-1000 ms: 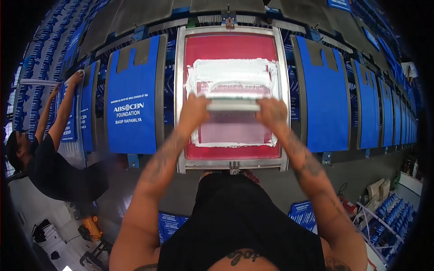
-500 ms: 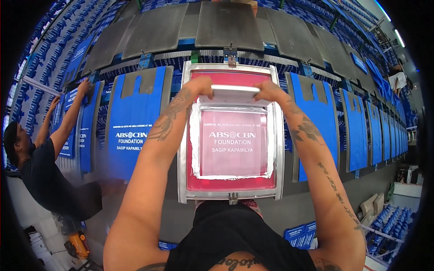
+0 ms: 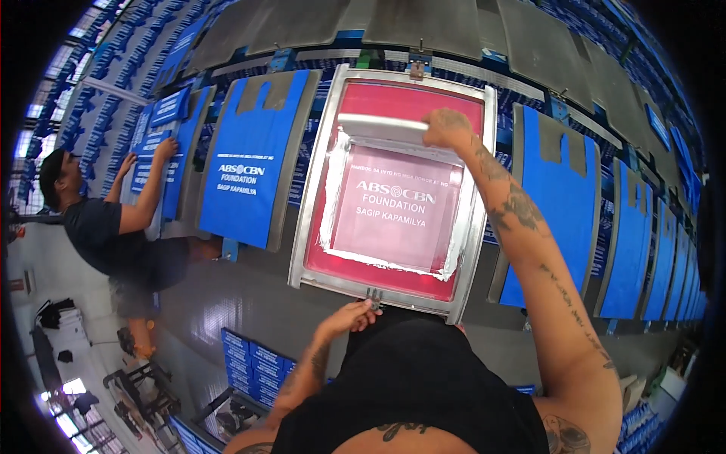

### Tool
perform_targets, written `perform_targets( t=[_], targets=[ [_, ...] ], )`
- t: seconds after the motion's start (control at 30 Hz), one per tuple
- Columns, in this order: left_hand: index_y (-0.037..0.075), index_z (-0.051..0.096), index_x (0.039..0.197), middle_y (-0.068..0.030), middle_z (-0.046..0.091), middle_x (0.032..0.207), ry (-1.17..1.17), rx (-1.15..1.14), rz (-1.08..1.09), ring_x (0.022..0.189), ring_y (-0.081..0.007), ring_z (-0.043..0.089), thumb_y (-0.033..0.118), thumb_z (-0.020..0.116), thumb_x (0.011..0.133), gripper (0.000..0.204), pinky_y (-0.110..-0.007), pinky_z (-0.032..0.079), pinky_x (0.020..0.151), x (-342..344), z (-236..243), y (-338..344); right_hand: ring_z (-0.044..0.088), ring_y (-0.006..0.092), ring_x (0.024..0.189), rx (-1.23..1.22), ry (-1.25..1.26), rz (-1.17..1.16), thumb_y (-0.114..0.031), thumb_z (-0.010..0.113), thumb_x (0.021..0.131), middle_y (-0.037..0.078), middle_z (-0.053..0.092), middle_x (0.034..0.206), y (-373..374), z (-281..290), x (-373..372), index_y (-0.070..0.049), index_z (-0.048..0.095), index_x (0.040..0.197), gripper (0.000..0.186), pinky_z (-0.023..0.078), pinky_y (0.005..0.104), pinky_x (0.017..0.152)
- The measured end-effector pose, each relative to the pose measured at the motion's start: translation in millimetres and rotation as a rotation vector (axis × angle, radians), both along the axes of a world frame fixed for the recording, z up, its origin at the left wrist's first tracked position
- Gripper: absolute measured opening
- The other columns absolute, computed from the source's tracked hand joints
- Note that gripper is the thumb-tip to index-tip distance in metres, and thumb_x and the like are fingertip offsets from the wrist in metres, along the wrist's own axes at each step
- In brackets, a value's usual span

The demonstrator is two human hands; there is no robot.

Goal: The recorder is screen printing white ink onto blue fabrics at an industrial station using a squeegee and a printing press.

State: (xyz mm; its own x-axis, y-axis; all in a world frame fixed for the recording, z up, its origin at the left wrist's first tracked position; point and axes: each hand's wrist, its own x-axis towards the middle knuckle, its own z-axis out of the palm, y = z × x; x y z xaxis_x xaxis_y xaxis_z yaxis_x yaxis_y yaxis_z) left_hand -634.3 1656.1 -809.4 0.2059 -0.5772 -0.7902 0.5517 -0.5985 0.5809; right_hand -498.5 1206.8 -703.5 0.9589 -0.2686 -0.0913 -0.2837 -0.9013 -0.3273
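Observation:
A silkscreen frame with metal rails and red mesh lies over a board in front of me. White ink lines its pale printing window, where white lettering shows. Across the far part of the mesh rests a wide metal squeegee. My right hand is closed around its right end; the left end is free. Down at the frame's near edge, my left hand has its fingers curled at a small metal clip, thumb and forefinger against it. Another clip sits at the far edge.
Blue bags lie on boards to the left and right, the left one printed white. Bare dark boards stand beyond. At far left a co-worker handles blue printed bags. Stacked blue bags sit lower left.
My left hand has let go of the squeegee's left end and come down to the clip at the frame's near edge. The right hand still holds the squeegee. The view has turned and shifted.

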Motion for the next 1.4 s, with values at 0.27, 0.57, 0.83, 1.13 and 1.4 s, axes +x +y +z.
perform_targets(
  t=[0.27,0.57,0.83,1.13,1.4],
  targets=[
    [0.002,0.06,0.065,0.0013,0.049,0.053,-0.599,0.188,0.315,0.051,-0.0074,0.045,0.046,0.06,0.092,0.051,-0.023,0.035,0.049,-54,18,-13,0.066,0.0311,0.091,0.125,0.102,0.176,-0.031,0.073,0.059,0.016,0.07,0.093,-23,7,42,-0.005,0.07,0.102,0.05,0.052,0.0383,0.081],
    [0.005,0.06,0.066,0.0023,0.046,0.053,-0.49,0.006,0.442,0.05,-0.0058,0.041,0.046,0.057,0.094,0.049,-0.023,0.033,0.048,-71,51,-19,0.066,0.031,0.094,0.171,0.1,0.182,-0.032,0.073,0.059,0.019,0.069,0.098,-19,16,32,-0.004,0.07,0.104,0.053,0.05,0.0372,0.083],
    [0.006,0.06,0.065,0.0005,0.048,0.053,-0.518,-0.013,0.152,0.05,-0.0089,0.046,0.053,0.051,0.095,0.056,-0.025,0.036,0.049,-67,4,6,0.064,0.0346,0.097,0.018,-0.112,0.029,-0.013,0.059,0.069,0.019,0.069,0.096,68,-13,-52,-0.012,0.068,0.108,0.039,0.05,0.043,0.084],
    [0.004,0.061,0.061,-0.0099,0.056,0.056,-0.627,-0.06,-0.194,0.058,-0.0235,0.059,0.057,0.046,0.094,0.065,-0.036,0.045,0.061,-42,5,7,0.061,0.0262,0.08,-0.115,-0.221,0.085,-0.004,0.061,0.065,0.006,0.062,0.082,265,-22,-235,-0.011,0.064,0.095,0.031,0.049,0.0385,0.071],
    [0.0,0.068,0.085,-0.013,0.069,0.08,-0.907,-0.027,-0.235,0.076,-0.0174,0.064,0.034,0.059,0.092,0.036,-0.034,0.05,0.071,39,95,11,0.066,0.0309,0.086,0.199,0.038,-0.271,-0.007,0.061,0.076,0.017,0.066,0.095,205,5,-227,-0.007,0.064,0.103,0.027,0.052,0.0423,0.079]
  ],
)
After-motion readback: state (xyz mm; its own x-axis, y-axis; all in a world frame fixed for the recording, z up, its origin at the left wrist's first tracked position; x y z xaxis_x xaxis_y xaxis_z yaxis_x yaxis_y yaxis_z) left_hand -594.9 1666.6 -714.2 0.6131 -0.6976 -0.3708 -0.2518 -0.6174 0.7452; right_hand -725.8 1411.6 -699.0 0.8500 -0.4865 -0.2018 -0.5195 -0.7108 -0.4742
